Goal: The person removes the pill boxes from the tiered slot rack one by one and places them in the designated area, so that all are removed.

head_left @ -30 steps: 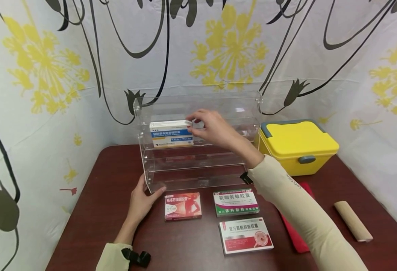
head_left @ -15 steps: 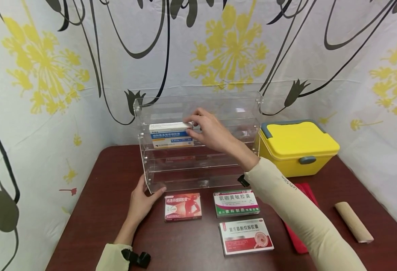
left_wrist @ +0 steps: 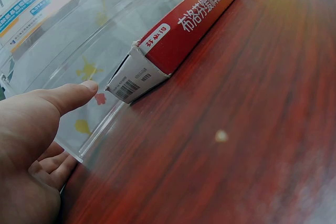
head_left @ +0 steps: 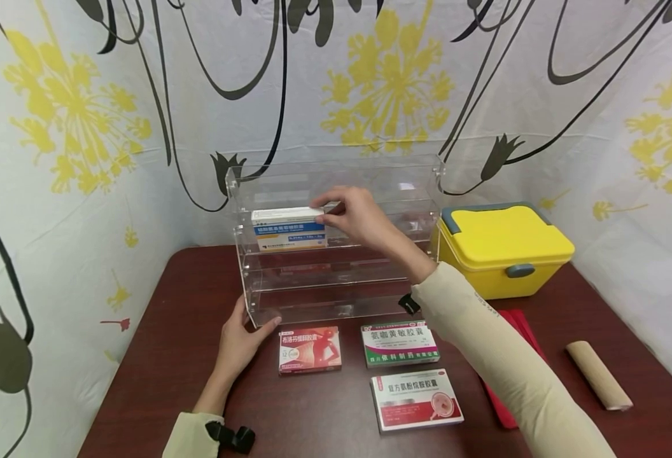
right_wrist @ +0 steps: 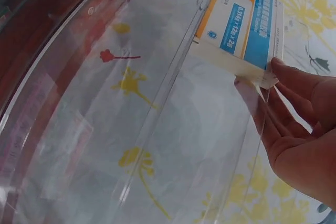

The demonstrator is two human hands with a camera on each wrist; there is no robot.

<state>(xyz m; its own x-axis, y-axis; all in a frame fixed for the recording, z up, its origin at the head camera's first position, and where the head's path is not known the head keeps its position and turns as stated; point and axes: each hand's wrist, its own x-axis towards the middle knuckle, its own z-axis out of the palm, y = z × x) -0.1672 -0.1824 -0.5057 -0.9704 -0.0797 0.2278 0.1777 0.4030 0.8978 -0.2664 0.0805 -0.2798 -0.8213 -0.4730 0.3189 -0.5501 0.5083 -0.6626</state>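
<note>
A clear acrylic display rack (head_left: 336, 310) with stepped tiers stands at the back of the table. My left hand (head_left: 240, 340) grips its lower left corner, thumb (left_wrist: 79, 96) at the front and fingers around the side. On an upper tier at the left sits a white, blue and yellow medicine box (head_left: 290, 230), leaning slightly back. My right hand (head_left: 359, 216) pinches that box's right end, with the thumb on its printed front and fingers behind. In the left wrist view a red medicine box (left_wrist: 197, 19) lies close by my left thumb.
On the table (head_left: 158, 356) in front of the rack lie a green-and-white medicine box (head_left: 400, 343) and a red-and-white one (head_left: 416, 399). A yellow lidded box (head_left: 504, 248) stands at the right. Nearer are a red flat item (head_left: 499, 407), partly under my sleeve, and a cardboard tube (head_left: 598, 374).
The blue-and-white box has come down slightly and leaned back on its tier, with my right hand following it. My left hand has stayed at the rack's corner.
</note>
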